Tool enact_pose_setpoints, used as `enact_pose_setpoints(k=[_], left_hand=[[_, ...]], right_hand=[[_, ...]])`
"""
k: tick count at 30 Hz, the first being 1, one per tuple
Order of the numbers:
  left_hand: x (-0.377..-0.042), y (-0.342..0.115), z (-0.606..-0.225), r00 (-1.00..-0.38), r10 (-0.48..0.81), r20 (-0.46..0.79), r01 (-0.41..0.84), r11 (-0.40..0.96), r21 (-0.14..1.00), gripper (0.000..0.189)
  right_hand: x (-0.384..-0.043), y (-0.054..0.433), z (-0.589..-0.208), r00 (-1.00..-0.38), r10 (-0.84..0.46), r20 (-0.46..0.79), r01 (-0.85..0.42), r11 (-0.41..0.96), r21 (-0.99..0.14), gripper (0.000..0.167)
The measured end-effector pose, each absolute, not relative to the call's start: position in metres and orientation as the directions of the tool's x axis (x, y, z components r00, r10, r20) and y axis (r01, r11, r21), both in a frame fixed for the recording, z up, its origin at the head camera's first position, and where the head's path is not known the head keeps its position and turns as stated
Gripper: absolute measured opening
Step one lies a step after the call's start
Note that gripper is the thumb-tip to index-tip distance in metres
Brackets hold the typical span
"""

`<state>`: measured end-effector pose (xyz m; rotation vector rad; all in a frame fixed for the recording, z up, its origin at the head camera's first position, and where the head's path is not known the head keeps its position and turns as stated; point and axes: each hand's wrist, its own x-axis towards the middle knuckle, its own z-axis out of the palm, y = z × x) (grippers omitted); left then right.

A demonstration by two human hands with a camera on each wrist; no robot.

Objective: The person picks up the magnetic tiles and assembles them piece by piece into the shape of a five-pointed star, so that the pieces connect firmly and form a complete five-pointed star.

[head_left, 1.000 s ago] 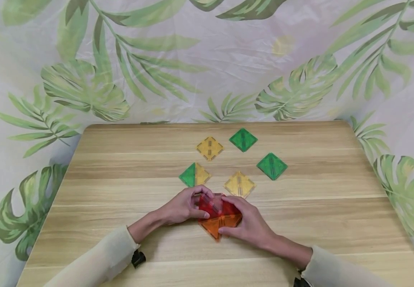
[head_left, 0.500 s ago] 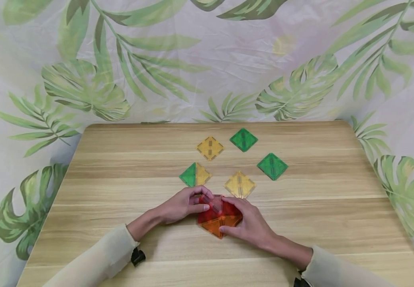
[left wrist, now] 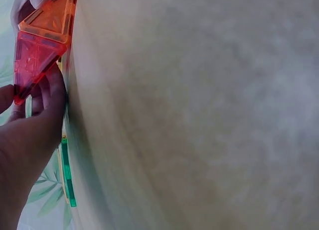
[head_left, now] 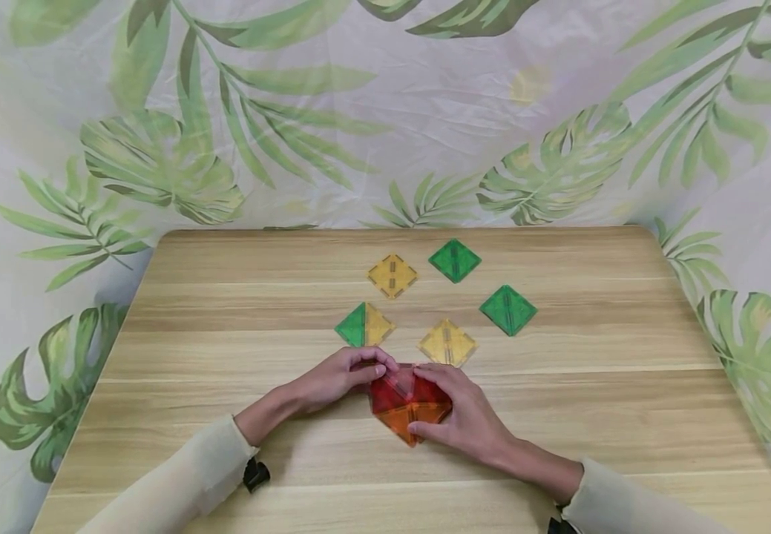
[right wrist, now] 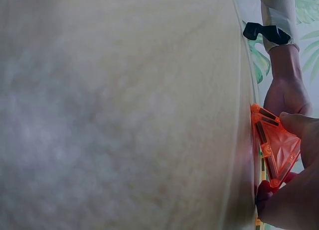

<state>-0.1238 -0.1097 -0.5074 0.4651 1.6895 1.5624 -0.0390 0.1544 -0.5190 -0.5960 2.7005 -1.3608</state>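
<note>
In the head view, a solid shape built from translucent red and orange triangular magnetic tiles stands near the middle of the table, between both hands. My left hand holds its red far-left side, thumb and index finger at the top edge. The left wrist view shows that hand's fingers behind a red tile, with the thumb by its lower tip. My right hand grips the right side, thumb on an orange tile and fingers over the far edge. The palms hide parts of the shape.
Beyond the hands, pairs of triangular tiles lie flat as diamonds: a green-and-yellow pair, a near yellow pair, a far yellow pair, a back green pair and a right green pair. A leaf-print cloth hangs behind the wooden table.
My left thumb has slid up from the front of the red tiles to their top edge. The tile shape has shifted slightly; my right hand keeps its grip in nearly the same place.
</note>
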Motion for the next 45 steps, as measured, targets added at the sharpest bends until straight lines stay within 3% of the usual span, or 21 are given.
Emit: enact_pose_setpoints(k=[12,35,45], left_hand=[[-0.130,-0.111,-0.499,-0.604,0.755,-0.255,-0.065,0.271,0.960,0.022],[-0.127,-0.109,-0.494,-0.703,0.632,-0.326,-0.169,0.297,0.940,0.019],[-0.125,-0.111,-0.491,-0.712,0.597,-0.370,-0.262,0.263,0.928,0.021]], right_hand=[[-0.037,0.155,-0.518,-0.927,-0.360,0.100,-0.303,0.567,-0.766,0.078],[-0.039,0.157,-0.518,-0.929,-0.355,0.103,-0.310,0.595,-0.742,0.072],[-0.038,0.157,-0.518,-0.930,-0.349,0.113,-0.315,0.605,-0.731,0.069]])
